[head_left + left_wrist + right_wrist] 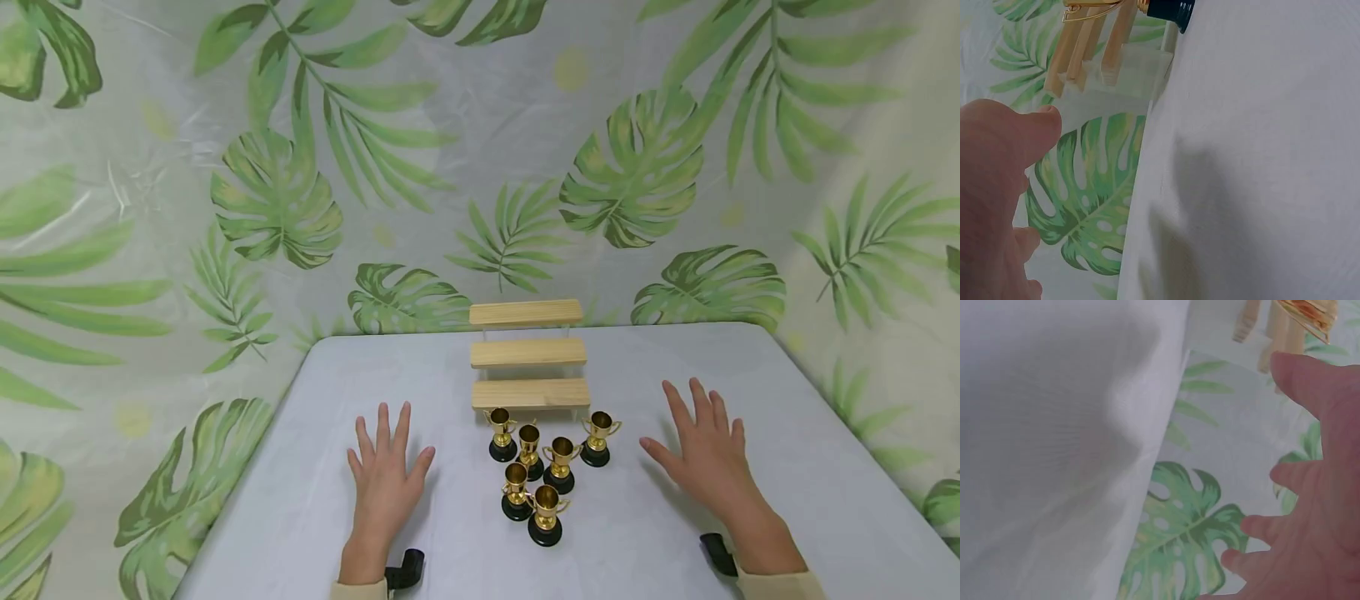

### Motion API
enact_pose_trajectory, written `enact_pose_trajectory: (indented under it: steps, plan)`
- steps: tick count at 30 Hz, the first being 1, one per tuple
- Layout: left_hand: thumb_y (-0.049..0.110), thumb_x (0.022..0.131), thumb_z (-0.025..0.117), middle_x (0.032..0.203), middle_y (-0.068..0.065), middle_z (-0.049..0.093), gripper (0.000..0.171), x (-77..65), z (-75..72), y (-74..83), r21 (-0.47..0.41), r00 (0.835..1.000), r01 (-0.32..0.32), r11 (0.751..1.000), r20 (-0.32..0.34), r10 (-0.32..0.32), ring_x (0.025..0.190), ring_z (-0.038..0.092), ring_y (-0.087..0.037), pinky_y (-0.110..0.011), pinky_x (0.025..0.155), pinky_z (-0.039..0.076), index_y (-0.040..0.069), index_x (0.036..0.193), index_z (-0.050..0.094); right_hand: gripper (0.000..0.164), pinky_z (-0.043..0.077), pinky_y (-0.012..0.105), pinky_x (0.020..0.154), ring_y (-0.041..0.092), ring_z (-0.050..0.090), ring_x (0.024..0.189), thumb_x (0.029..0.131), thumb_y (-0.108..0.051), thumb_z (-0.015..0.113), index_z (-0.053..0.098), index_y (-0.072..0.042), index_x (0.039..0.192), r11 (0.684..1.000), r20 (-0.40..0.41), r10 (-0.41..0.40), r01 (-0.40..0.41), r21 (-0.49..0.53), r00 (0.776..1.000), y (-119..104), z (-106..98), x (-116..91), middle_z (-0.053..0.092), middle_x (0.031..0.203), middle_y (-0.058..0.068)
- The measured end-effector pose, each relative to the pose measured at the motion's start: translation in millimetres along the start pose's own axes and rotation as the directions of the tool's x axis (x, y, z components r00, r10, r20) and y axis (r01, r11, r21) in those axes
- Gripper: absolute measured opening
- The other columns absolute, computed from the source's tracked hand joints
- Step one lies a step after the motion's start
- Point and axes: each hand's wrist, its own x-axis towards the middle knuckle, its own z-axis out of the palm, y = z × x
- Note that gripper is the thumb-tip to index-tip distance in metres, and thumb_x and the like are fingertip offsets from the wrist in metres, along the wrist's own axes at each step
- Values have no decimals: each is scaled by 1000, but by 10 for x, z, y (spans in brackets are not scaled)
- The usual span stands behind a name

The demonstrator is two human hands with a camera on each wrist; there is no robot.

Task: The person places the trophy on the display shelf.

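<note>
Tabletop (292,500), white, spreads across the head view, with a leaf-printed sheet (495,125) rising behind it. A three-tier stand (528,353) with pale wooden shelves is near the far edge. Just in front, six gold trophies (559,468) on black bases are clustered upright, their cups facing up. The left hand (386,487) and right hand (708,467) flank them, fingers straight and spread. In the left wrist view, shadows cross the white surface, and one trophy is cut off at the top. In the right wrist view, the fingers fan out below blurred gold
</note>
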Motion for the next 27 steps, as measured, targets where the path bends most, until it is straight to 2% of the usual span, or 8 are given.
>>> enact_pose_trajectory:
  steps: [4,7,10,13,17,21,24,27]
  plan:
    - [51,99,58,167,-14,8,78,3,-25,22,-14,1000,-15,1000,-15,14,149,-7,-47,-81,105,10,31,162,18,97,13,85,97,58,14,141,91,-54,69,17,-14,162,1000,-6,-6,6,12,1000,-4,-39,-6,14,159,31]
    - [52,99,58,167,-13,9,77,16,-60,67,-64,999,-30,997,-30,28,150,-5,-46,-81,104,11,32,162,18,97,18,83,96,58,19,138,90,-50,71,18,-12,161,999,-35,-40,40,15,999,4,-79,9,18,157,32]
    - [51,100,57,168,-11,9,75,37,-112,129,-140,998,-49,989,-42,44,150,-2,-45,-80,105,13,31,162,20,94,26,79,95,58,24,135,90,-42,75,21,-8,160,994,-66,-85,90,68,994,-17,-142,35,21,155,34]
    - [48,101,56,167,-11,11,72,65,-168,190,-228,998,-62,972,-43,53,150,0,-44,-77,109,13,30,162,22,90,31,76,93,57,25,136,91,-34,76,24,-7,159,978,-70,-108,118,171,992,-74,-227,60,22,155,34]
    - [42,101,60,165,-15,17,69,102,-220,250,-337,998,-64,939,-41,53,150,7,-44,-72,111,19,27,160,28,84,32,77,94,54,26,138,94,-32,73,25,-11,160,957,-37,-92,99,273,995,-180,-323,83,23,156,30]
    - [39,101,62,162,-12,29,65,135,-239,294,-436,999,-48,899,-41,33,149,22,-36,-64,112,28,25,158,35,79,35,73,96,48,33,137,95,-34,71,29,-15,159,943,-11,-96,95,320,995,-295,-382,98,31,156,22]
    - [37,101,63,156,-9,39,60,175,-224,351,-525,999,-18,851,-32,1,143,37,-33,-61,108,37,24,155,40,73,41,67,96,42,40,135,96,-34,70,33,-19,158,927,-1,-110,103,361,994,-365,-405,98,37,154,14]
    - [34,101,64,148,-10,49,54,244,-179,419,-604,999,38,796,4,-44,134,47,-35,-60,103,44,25,151,46,69,46,62,96,37,46,131,97,-31,70,37,-21,156,907,4,-122,110,407,993,-422,-384,102,43,151,9]
